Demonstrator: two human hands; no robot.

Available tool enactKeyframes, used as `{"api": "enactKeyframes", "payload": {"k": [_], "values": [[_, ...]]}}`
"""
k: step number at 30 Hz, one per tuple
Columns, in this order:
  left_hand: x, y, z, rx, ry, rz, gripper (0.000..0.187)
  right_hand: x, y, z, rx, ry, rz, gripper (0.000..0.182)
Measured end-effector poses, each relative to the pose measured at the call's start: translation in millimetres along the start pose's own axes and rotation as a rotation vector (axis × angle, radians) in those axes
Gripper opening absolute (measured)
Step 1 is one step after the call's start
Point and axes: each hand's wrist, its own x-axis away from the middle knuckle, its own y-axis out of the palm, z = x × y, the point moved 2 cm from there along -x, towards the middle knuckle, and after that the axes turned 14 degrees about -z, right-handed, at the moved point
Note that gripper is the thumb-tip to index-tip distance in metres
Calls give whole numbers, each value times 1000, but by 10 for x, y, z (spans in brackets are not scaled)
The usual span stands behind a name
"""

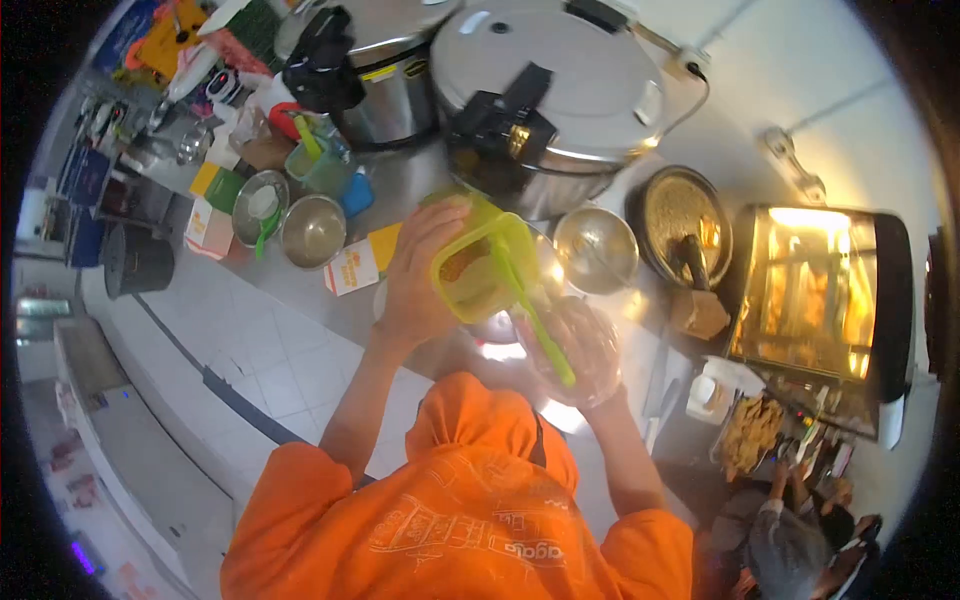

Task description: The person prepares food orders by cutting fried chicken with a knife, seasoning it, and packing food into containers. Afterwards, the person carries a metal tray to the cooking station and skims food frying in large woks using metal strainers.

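My left hand is wrapped round the side of a yellow-green translucent container, which is tilted so that its opening shows. Some reddish-brown stuff lies inside it. A clear plastic glove covers my right hand, whose fingers are closed round a bright green handle that reaches up into the container. Partly hidden beneath both hands is a metal bowl. Just right of the container sits another steel bowl.
Two large lidded cookers stand at the back. Small bowls, boxes and a green tub are on the left. A black pan, lit glass cabinet and fried food are right; people are at lower right.
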Motion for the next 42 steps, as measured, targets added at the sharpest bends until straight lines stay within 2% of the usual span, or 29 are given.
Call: {"api": "enactKeyframes", "payload": {"k": [2,3,5,7,8,10,14,17,20,25,30,32,35,37,42], "values": [[-76,211,289,-112,51,-87,85,384,-24,71,103,-82,44,39],[-129,332,427,-137,59,-122,85,604,12,73,-14,55,69,40],[-210,614,718,-191,70,-192,85,899,-104,143,-545,660,97,34],[-244,953,921,-160,95,-201,86,1208,-226,265,-937,1054,238,25],[-265,1131,1032,-143,107,-209,86,1338,-307,377,-1051,1151,365,22],[-334,1462,1303,-71,113,-232,85,1618,-452,593,-1280,1336,636,28],[-453,2197,1712,89,84,-227,83,2291,-721,1020,-1365,1328,858,29],[-538,2703,1994,266,-79,-243,83,2605,-1114,1248,-1246,1393,923,26],[-659,3130,2216,317,-134,-255,84,2993,-1274,1530,-1256,1341,1028,32],[-893,3654,2463,210,-132,-290,84,3380,-1562,1859,-1164,1258,1117,27],[-810,3880,2264,115,-195,-300,81,3915,-1531,2193,-1199,1280,1232,32],[-765,3854,2190,84,-221,-329,80,3972,-1480,2190,-878,1497,1112,35],[-657,3900,2084,113,-305,-340,79,4044,-1128,2273,-635,1560,982,38],[-645,3888,2111,180,-368,-365,77,4117,-792,2441,-747,1352,1127,38],[-526,3897,2037,124,-322,-332,76,4194,-628,2555,-646,1265,945,19]]}}
